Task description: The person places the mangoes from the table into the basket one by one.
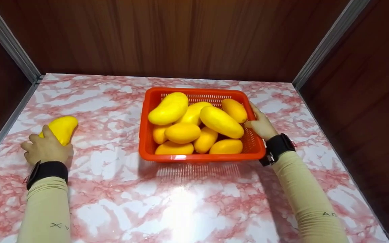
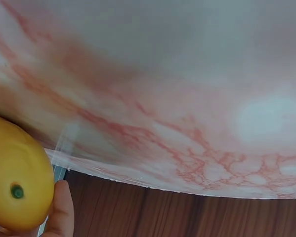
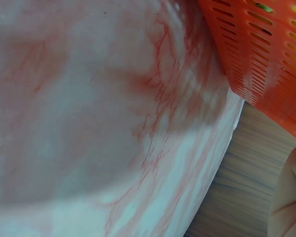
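At the left of the table, my left hand (image 1: 49, 148) holds a yellow mango (image 1: 62, 128), its thumb against the near side. The left wrist view shows the mango (image 2: 19, 177) from its green-dotted stem end, beside the thumb (image 2: 63, 210). My right hand (image 1: 262, 125) grips the right rim of an orange-red plastic basket (image 1: 201, 157), thumb over the inside edge; its other fingers are mostly hidden. Several mangoes, among them a long one (image 1: 221, 121), lie piled in the basket. The basket's slotted wall (image 3: 259, 54) and part of the hand (image 3: 288, 197) show in the right wrist view.
A pink-and-white marbled tabletop (image 1: 113, 202) lies under everything. Dark wood-grain panels (image 1: 167, 37) enclose the back and both sides, with metal strips (image 1: 329, 44) at the corners. Light glares off the table in front of the basket.
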The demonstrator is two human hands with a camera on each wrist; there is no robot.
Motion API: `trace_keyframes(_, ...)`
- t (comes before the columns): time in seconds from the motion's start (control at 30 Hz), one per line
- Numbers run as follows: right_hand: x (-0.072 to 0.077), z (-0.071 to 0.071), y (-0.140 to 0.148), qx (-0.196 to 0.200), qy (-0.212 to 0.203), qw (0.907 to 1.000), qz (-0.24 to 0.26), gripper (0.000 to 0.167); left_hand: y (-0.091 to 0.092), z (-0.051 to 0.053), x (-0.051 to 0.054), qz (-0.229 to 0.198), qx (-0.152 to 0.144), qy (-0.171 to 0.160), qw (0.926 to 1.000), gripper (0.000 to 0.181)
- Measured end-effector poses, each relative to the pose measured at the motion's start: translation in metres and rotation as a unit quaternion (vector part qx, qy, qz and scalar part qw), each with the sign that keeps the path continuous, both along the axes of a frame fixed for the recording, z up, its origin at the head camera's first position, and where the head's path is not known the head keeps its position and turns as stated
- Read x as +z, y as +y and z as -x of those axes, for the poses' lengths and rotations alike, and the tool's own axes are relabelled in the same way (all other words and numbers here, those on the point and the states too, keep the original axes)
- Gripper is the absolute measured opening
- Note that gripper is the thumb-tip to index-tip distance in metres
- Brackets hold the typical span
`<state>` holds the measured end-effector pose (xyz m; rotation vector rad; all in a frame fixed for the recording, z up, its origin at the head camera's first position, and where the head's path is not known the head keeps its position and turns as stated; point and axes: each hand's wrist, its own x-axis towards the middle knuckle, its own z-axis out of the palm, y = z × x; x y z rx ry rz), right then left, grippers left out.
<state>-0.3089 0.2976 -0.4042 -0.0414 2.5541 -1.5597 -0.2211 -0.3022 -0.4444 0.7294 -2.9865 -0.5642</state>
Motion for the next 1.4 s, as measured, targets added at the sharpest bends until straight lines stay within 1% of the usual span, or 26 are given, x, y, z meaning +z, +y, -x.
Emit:
trace_keyframes(0.1,0.001,0.000,0.000,-0.001,-0.006,1.0000,0.003,0.095,0.000,-0.001,0.000,-0.001,0.001,0.006,1.0000,0.086)
trace_keyframes(0.2,0.006,-0.003,-0.003,-0.001,-0.014,0.9999,0.005,0.095,0.001,0.000,-0.001,0.000,0.002,0.015,0.9999,0.084)
trace_keyframes(0.33,0.022,-0.013,-0.012,0.001,-0.021,0.9997,0.010,0.094,0.003,0.001,0.000,0.000,0.001,0.035,0.9994,0.086)
trace_keyframes(0.43,0.030,-0.019,-0.016,0.000,-0.022,0.9997,0.011,0.094,0.004,0.003,0.002,-0.002,-0.002,0.043,0.9991,0.089)
trace_keyframes(0.57,0.029,-0.020,-0.016,0.001,-0.027,0.9995,0.018,0.093,0.005,0.005,0.004,-0.003,-0.006,0.042,0.9991,0.092)
trace_keyframes(0.67,0.029,-0.020,-0.016,0.004,-0.027,0.9993,0.024,0.093,0.007,0.007,0.005,-0.005,-0.006,0.049,0.9988,0.093)
trace_keyframes(0.87,0.027,-0.018,-0.015,0.005,-0.019,0.9996,0.023,0.093,0.015,0.009,0.008,-0.023,0.009,0.079,0.9966,0.093)
trace_keyframes(1.0,0.020,-0.012,-0.010,0.003,-0.016,0.9996,0.022,0.094,0.022,0.012,0.011,-0.034,0.013,0.115,0.9927,0.092)
trace_keyframes(1.17,0.007,-0.004,-0.003,0.000,-0.007,1.0000,0.004,0.095,0.031,0.015,0.014,-0.044,0.009,0.167,0.9850,0.088)
trace_keyframes(1.3,0.002,-0.001,-0.001,0.000,-0.004,1.0000,0.004,0.095,0.042,0.018,0.017,-0.052,0.001,0.201,0.9783,0.084)
trace_keyframes(1.4,0.002,-0.001,-0.001,0.000,-0.004,0.9999,0.011,0.095,0.053,0.021,0.022,-0.062,-0.012,0.219,0.9736,0.081)
